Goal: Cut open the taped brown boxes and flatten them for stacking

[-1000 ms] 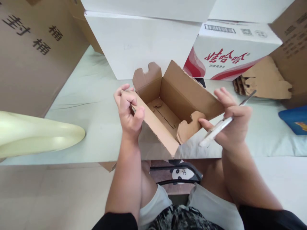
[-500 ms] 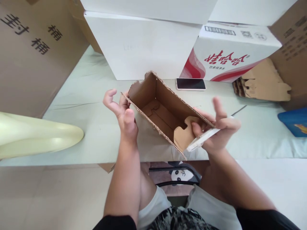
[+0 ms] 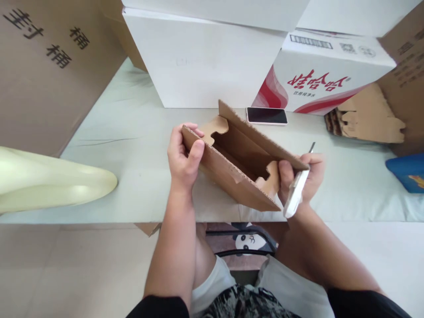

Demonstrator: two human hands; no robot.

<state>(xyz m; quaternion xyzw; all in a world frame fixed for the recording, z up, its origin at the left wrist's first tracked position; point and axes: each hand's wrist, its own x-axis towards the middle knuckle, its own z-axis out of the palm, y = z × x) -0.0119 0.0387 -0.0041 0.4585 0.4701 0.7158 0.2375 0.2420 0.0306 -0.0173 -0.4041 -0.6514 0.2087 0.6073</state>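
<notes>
A small brown corrugated cardboard box is held over the pale table, partly flattened, its open side tilted away from me. My left hand grips the box's left end, thumb over the edge. My right hand clasps the right end and also holds a white-handled utility knife, whose thin metal tip pokes out behind the hand.
A black phone lies behind the box. Large white cartons and a red-printed carton line the back. A big brown carton stands left, flat cardboard blanks right, a cream plastic object at the left edge, something blue far right.
The box has been pressed from an open, squared shape into a flatter one and turned. My left hand went from open fingers to gripping its end. My right hand closed round the other end.
</notes>
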